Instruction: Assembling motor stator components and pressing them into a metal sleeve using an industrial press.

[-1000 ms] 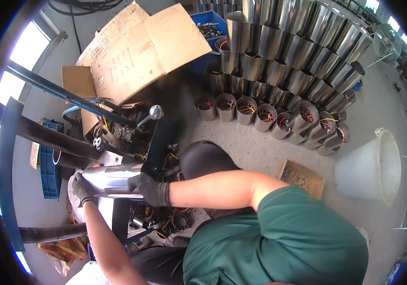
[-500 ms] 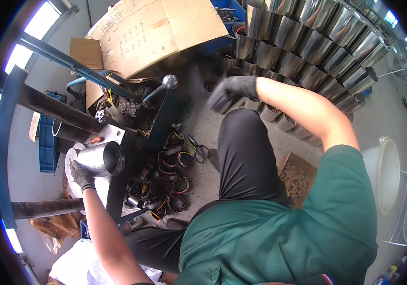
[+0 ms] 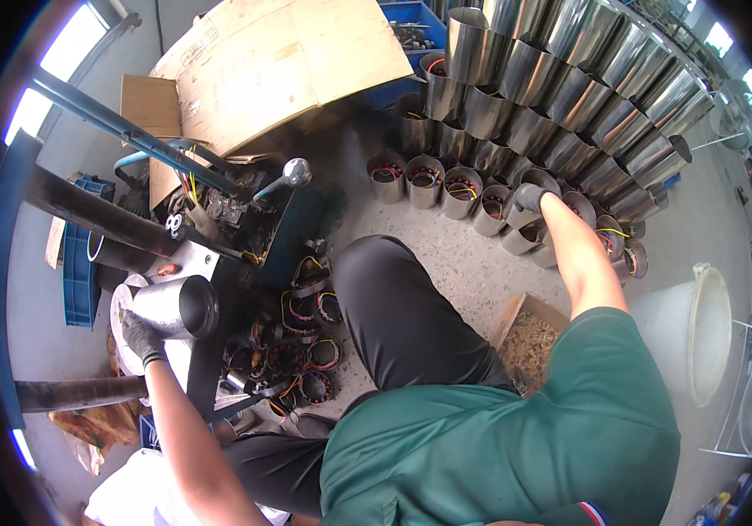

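Note:
My gloved left hand (image 3: 142, 337) is closed against the near side of a shiny metal cylinder (image 3: 174, 307), which lies on its side against a round disc (image 3: 123, 311) at the press. The cylinder's open end faces right. Out to the right, my gloved right hand (image 3: 531, 196) is curled at the rim of an upright metal cylinder (image 3: 538, 178) in the lowest row of a stack; its fingertips are partly hidden. Beside it stand several short cylinders (image 3: 461, 195) with coloured wires and copper windings inside.
Empty-looking steel tubes (image 3: 529, 70) are stacked high at the back right. Wound stator rings (image 3: 314, 355) lie on the floor by my legs. A ball-ended lever (image 3: 297, 172) juts from the press. A cardboard box (image 3: 253, 66), a scrap tray (image 3: 529, 342) and a white bucket (image 3: 709, 333) stand around.
My right hand has swung right and toward me, from above my knee to the lowest row of cylinders. My knee has shifted left. The left hand stays on its cylinder.

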Demonstrator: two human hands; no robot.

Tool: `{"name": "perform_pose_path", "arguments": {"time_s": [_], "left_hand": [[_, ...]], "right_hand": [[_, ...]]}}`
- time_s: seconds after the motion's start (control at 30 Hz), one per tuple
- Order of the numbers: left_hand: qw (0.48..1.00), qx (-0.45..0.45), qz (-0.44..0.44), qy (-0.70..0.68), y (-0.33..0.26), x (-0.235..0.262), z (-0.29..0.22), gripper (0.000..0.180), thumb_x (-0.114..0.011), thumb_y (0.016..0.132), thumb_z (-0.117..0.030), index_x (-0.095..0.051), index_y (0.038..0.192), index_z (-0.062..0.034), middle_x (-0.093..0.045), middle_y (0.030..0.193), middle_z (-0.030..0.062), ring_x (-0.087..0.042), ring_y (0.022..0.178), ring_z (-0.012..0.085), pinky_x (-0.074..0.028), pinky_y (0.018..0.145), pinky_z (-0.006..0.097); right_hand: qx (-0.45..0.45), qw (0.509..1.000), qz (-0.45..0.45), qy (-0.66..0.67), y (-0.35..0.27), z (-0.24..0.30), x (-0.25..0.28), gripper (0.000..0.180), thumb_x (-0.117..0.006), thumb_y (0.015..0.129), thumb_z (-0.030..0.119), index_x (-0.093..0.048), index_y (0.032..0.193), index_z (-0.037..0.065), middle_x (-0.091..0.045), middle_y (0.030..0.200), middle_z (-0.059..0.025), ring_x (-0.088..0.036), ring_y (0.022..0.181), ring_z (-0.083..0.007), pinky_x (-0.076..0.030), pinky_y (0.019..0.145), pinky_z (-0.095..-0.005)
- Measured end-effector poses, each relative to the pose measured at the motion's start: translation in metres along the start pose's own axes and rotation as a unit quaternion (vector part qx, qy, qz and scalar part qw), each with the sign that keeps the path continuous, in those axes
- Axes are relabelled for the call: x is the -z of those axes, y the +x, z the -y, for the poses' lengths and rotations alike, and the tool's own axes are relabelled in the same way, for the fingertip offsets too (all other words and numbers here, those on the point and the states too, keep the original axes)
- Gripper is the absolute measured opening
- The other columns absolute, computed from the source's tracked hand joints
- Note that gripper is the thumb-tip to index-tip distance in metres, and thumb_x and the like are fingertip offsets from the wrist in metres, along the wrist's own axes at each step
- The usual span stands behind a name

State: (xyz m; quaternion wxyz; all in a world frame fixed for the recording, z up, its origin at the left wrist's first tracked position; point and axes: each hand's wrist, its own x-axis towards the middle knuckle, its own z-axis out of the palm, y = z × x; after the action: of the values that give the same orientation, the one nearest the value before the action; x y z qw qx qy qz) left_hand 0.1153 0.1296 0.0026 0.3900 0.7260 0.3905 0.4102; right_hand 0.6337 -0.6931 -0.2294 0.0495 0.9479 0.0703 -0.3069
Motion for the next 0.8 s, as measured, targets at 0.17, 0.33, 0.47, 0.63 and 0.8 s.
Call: {"name": "perform_pose_path", "arguments": {"time_s": [0.17,0.33,0.47,0.63,0.8], "left_hand": [[0.999,0.025,-0.019,0.017,-0.012,-0.001,-0.008,0.042,-0.063,0.103,-0.035,-0.069,0.125,0.0000,-0.071,0.114,0.0097,-0.068,0.098,0.0197,-0.056,0.091,0.033],[0.942,-0.264,0.041,0.201,0.016,0.044,0.029,0.027,-0.059,0.103,-0.027,-0.071,0.100,-0.0032,-0.068,0.098,0.0060,-0.064,0.090,0.0189,-0.053,0.086,0.034],[0.973,-0.188,0.042,0.126,-0.002,0.013,0.011,0.021,-0.057,0.101,-0.023,-0.068,0.106,-0.0051,-0.067,0.106,0.0096,-0.062,0.101,0.0228,-0.048,0.094,0.038],[0.970,-0.008,-0.190,0.153,-0.054,-0.014,0.024,0.053,-0.052,0.102,-0.041,-0.058,0.132,0.0020,-0.060,0.132,0.0265,-0.058,0.122,0.0412,-0.043,0.108,0.047],[0.985,0.116,-0.122,-0.050,-0.140,0.000,-0.018,0.043,-0.065,0.101,-0.038,-0.055,0.129,-0.0066,-0.063,0.112,0.0092,-0.062,0.096,0.0222,-0.054,0.084,0.036]], "right_hand": [[-0.017,0.998,0.056,-0.008,-0.034,-0.011,0.002,0.047,-0.072,0.077,0.037,-0.078,0.116,0.012,-0.072,0.127,-0.0129,-0.065,0.124,-0.0286,-0.048,0.108,-0.0411],[0.105,0.978,-0.055,-0.173,-0.130,0.084,0.095,0.045,-0.062,0.081,0.037,-0.079,0.107,0.005,-0.074,0.113,-0.0199,-0.073,0.106,-0.0318,-0.056,0.095,-0.0420],[0.318,0.936,-0.136,-0.069,-0.195,0.144,0.148,0.038,-0.062,0.084,0.032,-0.076,0.098,0.000,-0.073,0.101,-0.0249,-0.071,0.095,-0.0385,-0.056,0.088,-0.0453],[0.471,0.871,-0.030,0.136,-0.340,0.330,0.160,0.049,-0.076,0.090,0.023,-0.064,0.130,-0.002,-0.073,0.112,-0.0172,-0.070,0.100,-0.0202,-0.056,0.091,-0.0349],[0.658,0.699,0.120,0.254,-0.396,0.487,0.098,0.055,-0.073,0.094,0.030,-0.059,0.138,0.000,-0.069,0.127,-0.0108,-0.064,0.116,-0.0200,-0.051,0.103,-0.0357]]}}
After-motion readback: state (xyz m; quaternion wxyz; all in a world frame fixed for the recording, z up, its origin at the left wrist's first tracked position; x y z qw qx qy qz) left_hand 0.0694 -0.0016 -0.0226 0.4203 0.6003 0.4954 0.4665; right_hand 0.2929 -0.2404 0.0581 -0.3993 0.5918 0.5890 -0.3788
